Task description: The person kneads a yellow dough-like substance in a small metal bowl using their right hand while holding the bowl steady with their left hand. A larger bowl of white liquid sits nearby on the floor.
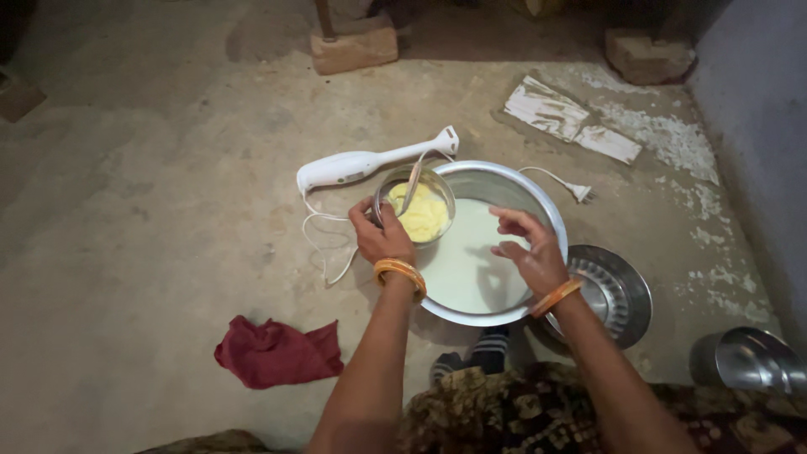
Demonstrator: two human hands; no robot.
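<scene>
Left hand (pixel 380 238) grips small steel bowl (pixel 414 204) of yellow butter over the wide milk basin (pixel 538 195).
Right hand (pixel 525 250) hovers spread, empty; bowl probably greasy, light, rigid, best held at its rim.

Dim indoor light, falling softly from above and ahead of me; corners darken toward the frame edges. My right hand (pixel 528 252) casts a faint shadow on the white liquid in the large steel bowl (pixel 538 197), whose rim shows mild glare. Focus is fair centrally; my patterned clothing at bottom is blurred.
</scene>
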